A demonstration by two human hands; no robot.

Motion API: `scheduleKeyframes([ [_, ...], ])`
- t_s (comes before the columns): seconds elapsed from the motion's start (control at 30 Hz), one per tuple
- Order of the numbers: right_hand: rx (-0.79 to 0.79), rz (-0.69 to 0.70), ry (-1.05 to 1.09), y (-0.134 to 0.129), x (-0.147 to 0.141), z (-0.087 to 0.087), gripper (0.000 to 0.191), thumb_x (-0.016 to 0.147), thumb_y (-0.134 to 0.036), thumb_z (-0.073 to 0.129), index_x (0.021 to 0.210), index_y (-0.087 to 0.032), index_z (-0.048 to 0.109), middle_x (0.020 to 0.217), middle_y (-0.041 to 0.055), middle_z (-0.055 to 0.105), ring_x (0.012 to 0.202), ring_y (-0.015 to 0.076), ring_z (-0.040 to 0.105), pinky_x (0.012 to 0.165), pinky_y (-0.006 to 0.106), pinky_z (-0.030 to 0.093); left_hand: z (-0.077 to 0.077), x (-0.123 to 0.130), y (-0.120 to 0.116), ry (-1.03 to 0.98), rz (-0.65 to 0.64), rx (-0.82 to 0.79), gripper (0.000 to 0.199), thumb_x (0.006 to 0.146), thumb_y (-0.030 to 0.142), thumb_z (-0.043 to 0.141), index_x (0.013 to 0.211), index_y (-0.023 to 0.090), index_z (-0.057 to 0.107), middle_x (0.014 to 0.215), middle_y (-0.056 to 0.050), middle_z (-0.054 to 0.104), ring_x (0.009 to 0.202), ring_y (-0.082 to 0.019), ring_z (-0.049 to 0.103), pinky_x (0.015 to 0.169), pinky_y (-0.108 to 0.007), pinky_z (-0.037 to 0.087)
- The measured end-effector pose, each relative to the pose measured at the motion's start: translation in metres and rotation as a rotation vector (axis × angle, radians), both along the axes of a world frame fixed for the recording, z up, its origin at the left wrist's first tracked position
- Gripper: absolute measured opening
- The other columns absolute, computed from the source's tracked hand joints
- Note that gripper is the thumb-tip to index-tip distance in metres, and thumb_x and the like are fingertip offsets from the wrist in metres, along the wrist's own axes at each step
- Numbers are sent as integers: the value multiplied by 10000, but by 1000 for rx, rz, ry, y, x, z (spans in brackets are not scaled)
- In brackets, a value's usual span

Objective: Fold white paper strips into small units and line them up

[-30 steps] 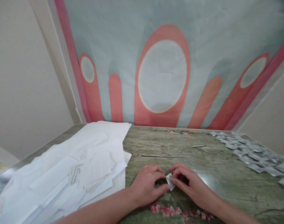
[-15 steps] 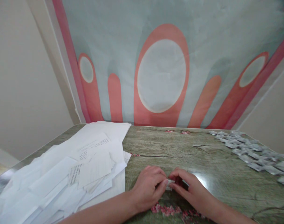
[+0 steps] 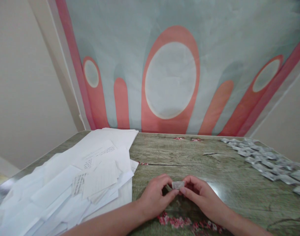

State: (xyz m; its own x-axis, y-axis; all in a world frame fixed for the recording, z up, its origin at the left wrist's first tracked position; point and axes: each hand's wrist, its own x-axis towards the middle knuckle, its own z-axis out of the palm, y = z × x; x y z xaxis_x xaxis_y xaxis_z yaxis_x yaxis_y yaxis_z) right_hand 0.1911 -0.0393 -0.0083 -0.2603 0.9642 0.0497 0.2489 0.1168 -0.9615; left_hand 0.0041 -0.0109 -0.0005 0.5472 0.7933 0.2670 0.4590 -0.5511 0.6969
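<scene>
Between my two hands is a small folded piece of paper, greyish white with faint marks on it. My left hand pinches its left end with thumb and forefinger. At the right end, my right hand grips it the same way, thumb in front and fingers curled behind. The folded paper is held just above the wood-patterned table, near its front. Fingertips cover both ends of the paper.
A heap of loose white paper sheets, some printed, spreads over the table's left side. Along the right edge lie several rows of small folded paper pieces. Behind the table rises a wall covering with red shapes.
The folded paper has come up into clearer view, turned to show its face. My hands have moved slightly apart, and both still hold it.
</scene>
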Motion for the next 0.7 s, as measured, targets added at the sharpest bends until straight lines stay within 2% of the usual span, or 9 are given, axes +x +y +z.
scheduleKeyframes([
  [0.17,300,-50,-249,-1,3,-4,81,828,-261,533,884,-204,549,826,22,585,751,158,541,695,286,449,0,-3,1,126,25,130,76,763,205,589,712,179,537,702,11,553,686,-139,510,628,-234,358],
  [0.33,618,30,-447,3,9,-6,126,854,-169,486,871,-225,598,817,33,601,791,172,547,700,303,440,3,-8,3,276,-22,303,54,751,161,595,777,201,569,765,9,583,765,-157,525,673,-265,344],
  [0.43,744,32,-560,7,12,-7,154,857,-153,475,854,-222,612,785,36,614,746,172,549,666,309,430,2,-10,6,315,-59,394,44,816,184,541,820,205,580,799,1,598,775,-149,531,694,-275,342],
  [0.53,817,17,-630,10,14,-7,161,848,-134,474,841,-216,612,777,38,614,729,173,546,654,313,421,1,-11,8,324,-84,456,89,860,202,494,855,209,583,825,-4,604,789,-142,535,710,-278,344],
  [0.7,806,36,-679,9,13,-10,162,851,-129,460,842,-212,599,791,42,606,743,178,535,663,318,413,0,-10,8,329,-96,468,76,848,190,505,807,198,569,814,-4,606,781,-144,531,708,-278,342],
])
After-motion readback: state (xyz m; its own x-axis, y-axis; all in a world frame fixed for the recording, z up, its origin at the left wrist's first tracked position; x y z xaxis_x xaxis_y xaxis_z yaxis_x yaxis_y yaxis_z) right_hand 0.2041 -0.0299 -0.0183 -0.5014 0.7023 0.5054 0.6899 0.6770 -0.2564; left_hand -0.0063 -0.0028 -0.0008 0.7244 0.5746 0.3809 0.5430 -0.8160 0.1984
